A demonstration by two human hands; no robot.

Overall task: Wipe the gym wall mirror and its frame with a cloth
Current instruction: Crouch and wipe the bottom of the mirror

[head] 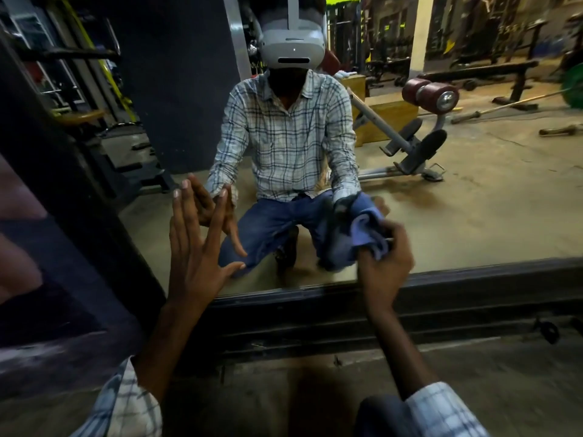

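Note:
The wall mirror [473, 190] fills the upper view, with its dark frame [473, 279] running along the bottom and up the left side. My left hand [197, 247] is flat, fingers straight and spread, pressing on the glass low at the left. My right hand [386, 263] grips a bunched blue cloth [367, 228] and holds it against the glass just above the bottom frame. The mirror reflects me crouching in a checked shirt and jeans, with both hands and the cloth doubled.
Below the frame runs a dark ledge [347, 323], then a concrete floor [284, 389]. A dark wall panel [47, 263] stands at the left. Reflected behind me are an incline bench [413, 143], a barbell and other gym machines.

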